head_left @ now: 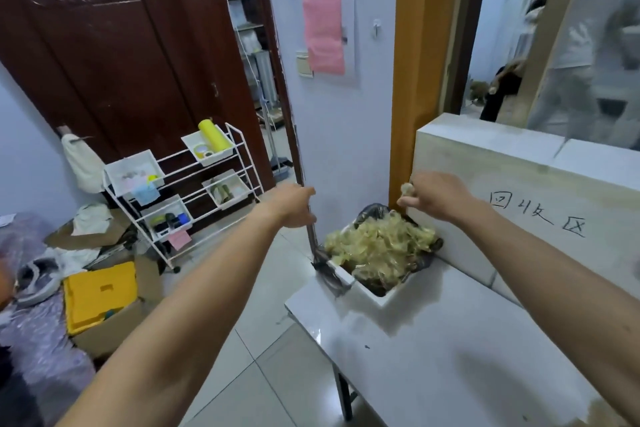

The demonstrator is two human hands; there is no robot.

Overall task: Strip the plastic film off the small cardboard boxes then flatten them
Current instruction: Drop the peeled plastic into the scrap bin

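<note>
My right hand (pixel 437 198) is stretched out above a white bin (pixel 372 291) and pinches a small crumpled wad of yellowish plastic film (pixel 406 189). The bin is lined with a black bag and heaped with crumpled film (pixel 379 246). My left hand (pixel 292 204) reaches forward to the left of the bin, fingers loosely curled, holding nothing. No small cardboard box shows in the view.
The bin stands at the far edge of a white table (pixel 450 340). A white panel with handwritten characters (pixel 540 204) rises behind the table. Left on the floor are a white wire rack with trays (pixel 187 191), a cardboard box holding a yellow crate (pixel 100 291), and a dark door (pixel 121 45).
</note>
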